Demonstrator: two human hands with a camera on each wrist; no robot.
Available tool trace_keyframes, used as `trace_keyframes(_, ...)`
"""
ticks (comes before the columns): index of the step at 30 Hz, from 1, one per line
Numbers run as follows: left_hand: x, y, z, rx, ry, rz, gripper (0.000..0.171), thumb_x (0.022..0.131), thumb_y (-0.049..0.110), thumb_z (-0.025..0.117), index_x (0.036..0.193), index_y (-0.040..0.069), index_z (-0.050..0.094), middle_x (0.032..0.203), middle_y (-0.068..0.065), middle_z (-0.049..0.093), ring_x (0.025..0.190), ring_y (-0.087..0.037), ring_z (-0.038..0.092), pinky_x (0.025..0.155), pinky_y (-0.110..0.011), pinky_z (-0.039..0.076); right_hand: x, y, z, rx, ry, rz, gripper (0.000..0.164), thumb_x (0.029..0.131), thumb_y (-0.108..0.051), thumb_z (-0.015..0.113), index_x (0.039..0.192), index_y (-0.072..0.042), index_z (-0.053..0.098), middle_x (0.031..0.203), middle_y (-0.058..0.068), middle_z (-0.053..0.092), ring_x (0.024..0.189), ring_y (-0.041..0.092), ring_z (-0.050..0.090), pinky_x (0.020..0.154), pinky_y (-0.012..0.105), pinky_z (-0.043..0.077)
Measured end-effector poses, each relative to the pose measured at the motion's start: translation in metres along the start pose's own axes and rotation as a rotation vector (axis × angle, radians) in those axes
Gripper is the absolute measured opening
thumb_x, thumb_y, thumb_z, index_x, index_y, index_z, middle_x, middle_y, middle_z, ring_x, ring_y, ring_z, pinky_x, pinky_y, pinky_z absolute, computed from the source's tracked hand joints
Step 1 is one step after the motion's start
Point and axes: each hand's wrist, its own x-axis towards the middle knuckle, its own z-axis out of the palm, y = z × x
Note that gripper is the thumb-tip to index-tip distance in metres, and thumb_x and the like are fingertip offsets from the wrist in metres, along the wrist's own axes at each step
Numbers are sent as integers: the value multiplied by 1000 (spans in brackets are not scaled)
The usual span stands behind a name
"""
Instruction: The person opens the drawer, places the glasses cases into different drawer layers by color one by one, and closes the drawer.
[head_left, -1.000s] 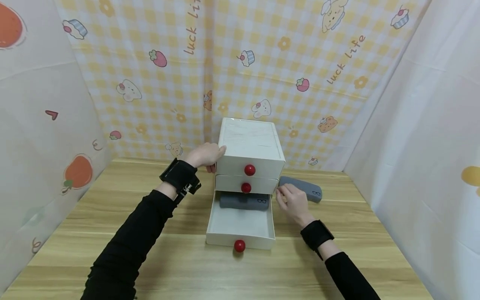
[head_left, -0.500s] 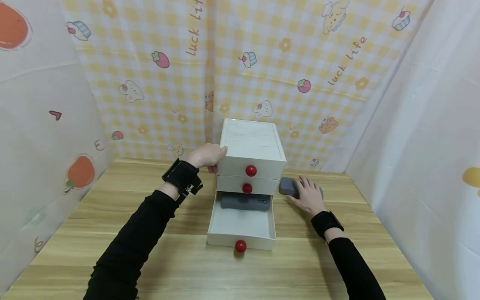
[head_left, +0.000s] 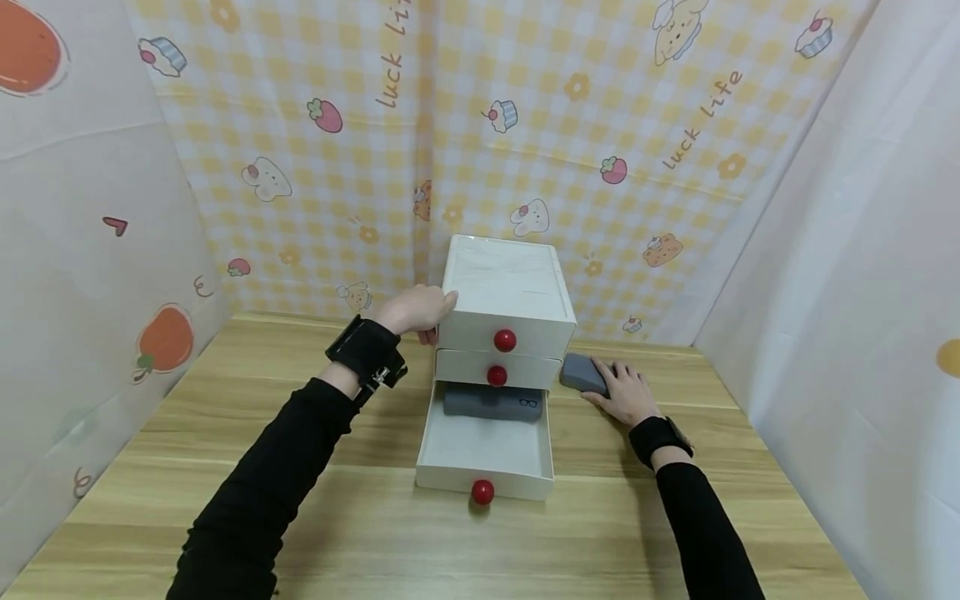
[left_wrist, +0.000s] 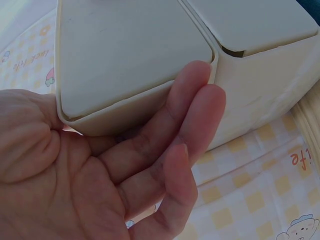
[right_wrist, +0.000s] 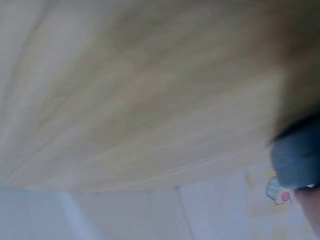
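My left hand (head_left: 414, 310) holds the upper left edge of a white drawer box (head_left: 510, 279). Its thumb lies over the top edge and its fingers (left_wrist: 192, 107) rest along the side. At the right of the box, my right hand (head_left: 628, 393) grips a grey glasses case (head_left: 582, 375), fingers over its far side and thumb at the near side; the hand hides the case's right part. A second grey glasses case (head_left: 487, 403) lies at the back of the pulled-out bottom drawer (head_left: 480, 450). In the right wrist view the gripped case (right_wrist: 297, 159) shows at the right edge.
Red round knobs mark the drawers, the top knob (head_left: 505, 340) among them; the upper two drawers are pushed in. A wood-grain table (head_left: 352, 533) carries the box. Behind hangs a yellow checked cloth (head_left: 360, 183), with white cloth (head_left: 840, 275) at the sides.
My right hand has moved from beside the drawer box onto the loose glasses case and now grips it. The left hand stays on the box, and the bottom drawer remains out.
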Motion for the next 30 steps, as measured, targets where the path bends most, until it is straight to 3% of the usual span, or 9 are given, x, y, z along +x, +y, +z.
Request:
trace_keyframes(10, 1, 0, -1, 1, 0, 1, 63, 103, 35, 17, 93, -2, 67, 71, -13, 72, 75, -27, 72, 96, -39, 47, -1, 1, 1, -69, 79, -53, 78, 85, -56, 61, 145, -10, 40, 116, 29, 54, 99, 44, 55, 84, 55, 46)
trace_keyframes(22, 1, 0, 1, -19, 5, -4, 63, 103, 36, 17, 107, -5, 64, 70, -11, 72, 71, -25, 71, 98, -40, 46, -6, 4, 3, -75, 120, -81, 76, 83, -55, 64, 141, -10, 46, 108, 25, 57, 94, 42, 57, 81, 53, 47)
trace_keyframes(30, 2, 0, 0, -8, -2, -10, 63, 103, 36, 17, 103, -5, 65, 69, -11, 72, 71, -25, 71, 98, -40, 46, -13, 1, -5, -57, 124, -99, 75, 80, -54, 67, 139, -12, 48, 103, 23, 57, 87, 37, 56, 76, 51, 48)
